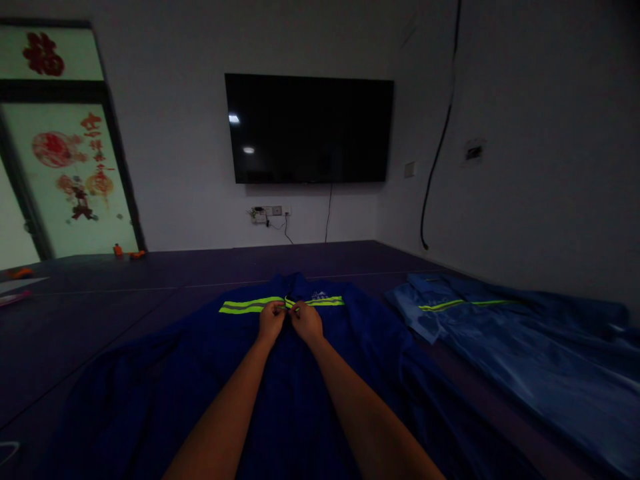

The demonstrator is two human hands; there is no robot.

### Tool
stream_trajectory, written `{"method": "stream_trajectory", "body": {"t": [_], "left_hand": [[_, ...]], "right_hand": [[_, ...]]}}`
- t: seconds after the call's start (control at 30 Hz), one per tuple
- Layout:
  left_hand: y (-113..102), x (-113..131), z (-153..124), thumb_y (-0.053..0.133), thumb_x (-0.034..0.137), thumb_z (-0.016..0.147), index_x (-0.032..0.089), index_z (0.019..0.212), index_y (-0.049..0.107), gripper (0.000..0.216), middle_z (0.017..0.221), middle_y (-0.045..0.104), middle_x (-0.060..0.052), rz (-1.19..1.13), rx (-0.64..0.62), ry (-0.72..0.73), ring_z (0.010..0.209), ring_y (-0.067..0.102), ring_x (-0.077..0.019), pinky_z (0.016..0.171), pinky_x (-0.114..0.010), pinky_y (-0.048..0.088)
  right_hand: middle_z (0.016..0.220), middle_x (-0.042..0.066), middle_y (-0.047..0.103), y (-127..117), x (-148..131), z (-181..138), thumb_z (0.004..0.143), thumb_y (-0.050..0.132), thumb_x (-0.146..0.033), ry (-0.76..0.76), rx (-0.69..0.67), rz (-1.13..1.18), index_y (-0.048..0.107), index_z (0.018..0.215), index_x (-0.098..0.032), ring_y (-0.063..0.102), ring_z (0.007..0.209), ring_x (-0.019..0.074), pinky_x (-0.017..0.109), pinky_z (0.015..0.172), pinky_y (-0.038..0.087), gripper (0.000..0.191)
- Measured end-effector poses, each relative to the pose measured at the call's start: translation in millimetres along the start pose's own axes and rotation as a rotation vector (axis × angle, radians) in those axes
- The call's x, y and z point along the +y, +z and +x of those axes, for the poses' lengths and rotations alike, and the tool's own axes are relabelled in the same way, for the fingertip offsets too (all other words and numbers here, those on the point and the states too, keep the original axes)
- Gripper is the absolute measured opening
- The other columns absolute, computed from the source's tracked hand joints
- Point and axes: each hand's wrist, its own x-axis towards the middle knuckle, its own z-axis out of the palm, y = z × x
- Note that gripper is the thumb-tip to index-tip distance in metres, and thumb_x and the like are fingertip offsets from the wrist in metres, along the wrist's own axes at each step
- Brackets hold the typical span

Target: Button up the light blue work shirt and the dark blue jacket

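A dark blue work jacket [200, 353] with a yellow-green reflective stripe [250, 306] across the chest lies spread out in front of me, its collar at the far end. My left hand [271, 320] is closed in a pinch on the left side of the front opening, level with the stripe. Right beside it, my right hand [307, 320] pinches the other edge of the opening. The two hands nearly meet at the middle of the chest. Whatever small fastening may lie between the fingertips is too dark to make out.
A lighter blue garment [500, 340] with a yellow-green stripe lies to the right. Both rest on a dark purple surface [165, 267]. Small orange objects [137, 255] sit far left near a door [70, 167]. A television [310, 130] and a hanging black cable [440, 147] are on the walls.
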Motion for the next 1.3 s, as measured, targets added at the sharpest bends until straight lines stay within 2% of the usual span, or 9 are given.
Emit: {"method": "stream_trajectory", "body": {"t": [0.3,0.8,1.3], "left_hand": [[-0.2,-1.6,-1.8,0.054,0.014,0.061,0.014,0.081,0.062,0.021,0.055,0.057,0.003,-0.05,0.0,-0.03,0.051,0.052,-0.0099,0.053,-0.02,0.039],[2.5,-9.6,3.6,0.057,0.017,0.06,0.014,0.081,0.062,0.022,0.054,0.055,0.003,-0.077,0.011,-0.044,0.048,0.049,-0.0089,0.051,-0.019,0.037],[0.9,-1.7,-0.8,0.056,0.014,0.058,0.014,0.079,0.061,0.022,0.053,0.055,0.004,-0.109,0.004,-0.062,0.047,0.048,-0.0081,0.049,-0.018,0.035]], "right_hand": [[0.07,-0.001,0.063,1.7,2.5,1.4,0.075,0.056,-0.024,0.009,-0.02,0.03,0.06,0.088,-0.022,0.057,0.066,0.0108,0.019,0.052,0.028,0.013],[0.069,-0.001,0.063,1.0,2.9,1.8,0.074,0.056,-0.023,0.012,-0.033,0.037,0.059,0.089,-0.022,0.057,0.067,0.0118,0.019,0.052,0.028,0.016],[0.073,0.0,0.065,4.1,5.1,2.8,0.073,0.058,-0.027,0.034,-0.008,0.012,0.061,0.09,-0.023,0.059,0.071,0.0127,0.019,0.054,0.031,0.018]]}}
